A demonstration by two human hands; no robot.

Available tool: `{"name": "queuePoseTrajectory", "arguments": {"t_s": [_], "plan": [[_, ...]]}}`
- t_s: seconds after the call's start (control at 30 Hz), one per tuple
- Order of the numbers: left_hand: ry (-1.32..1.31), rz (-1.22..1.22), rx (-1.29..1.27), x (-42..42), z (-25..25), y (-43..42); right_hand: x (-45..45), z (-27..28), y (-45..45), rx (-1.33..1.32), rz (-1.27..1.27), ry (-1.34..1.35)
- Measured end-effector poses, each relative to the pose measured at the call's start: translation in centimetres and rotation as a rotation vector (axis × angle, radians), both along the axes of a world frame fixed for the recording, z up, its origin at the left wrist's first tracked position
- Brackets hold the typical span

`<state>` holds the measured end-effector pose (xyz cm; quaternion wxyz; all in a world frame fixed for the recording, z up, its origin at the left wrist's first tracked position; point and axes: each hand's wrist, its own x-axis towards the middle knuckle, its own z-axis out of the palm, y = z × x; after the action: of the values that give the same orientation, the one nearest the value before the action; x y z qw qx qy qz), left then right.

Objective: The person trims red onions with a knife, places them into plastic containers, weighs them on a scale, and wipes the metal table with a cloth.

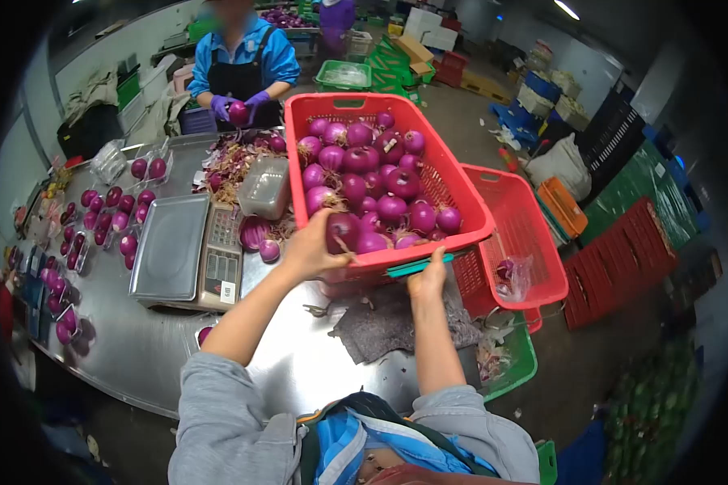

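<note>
A red plastic crate (454, 212) full of red onions (392, 208) is tilted toward me at the table's near right side. My left hand (309, 249) curls around a large red onion (342, 231) at the crate's near left corner. At the near rim, my right hand (428, 276) is closed, its thumb over a flat teal strip (404, 268). Whether that strip belongs to the crate is unclear. Left of the crate are a clear plastic tub (263, 187), a digital scale (170, 246) and loose onions (255, 234). A grey cloth (372, 330) lies below the crate.
Across the steel table (279, 368), a co-worker (246, 61) in purple gloves holds an onion. Packed onions (105, 214) spread over the left side, with onion skins (238, 162) near the far edge. Another red crate (533, 242) and a green bin (513, 364) stand at right.
</note>
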<state>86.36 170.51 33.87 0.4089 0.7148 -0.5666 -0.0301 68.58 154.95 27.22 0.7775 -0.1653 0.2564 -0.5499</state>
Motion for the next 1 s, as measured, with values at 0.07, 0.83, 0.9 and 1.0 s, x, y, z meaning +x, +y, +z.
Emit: {"name": "queuePoseTrajectory", "arguments": {"t_s": [0.07,0.83,0.9,1.0], "plan": [[0.045,0.006,-0.002,2.1,-1.0,1.3,0.4,-1.5,1.9,-0.049,0.000,0.062],[0.216,-0.006,0.094,-11.1,-2.8,17.9,-10.2,2.6,24.4,-1.459,0.434,1.366],[0.201,-0.004,0.077,-11.2,-2.8,18.3,-10.2,2.9,24.7,-1.455,0.455,1.341],[0.181,-0.031,0.054,-11.2,-2.5,19.5,-11.3,1.5,23.7,-1.538,0.327,1.416]]}}
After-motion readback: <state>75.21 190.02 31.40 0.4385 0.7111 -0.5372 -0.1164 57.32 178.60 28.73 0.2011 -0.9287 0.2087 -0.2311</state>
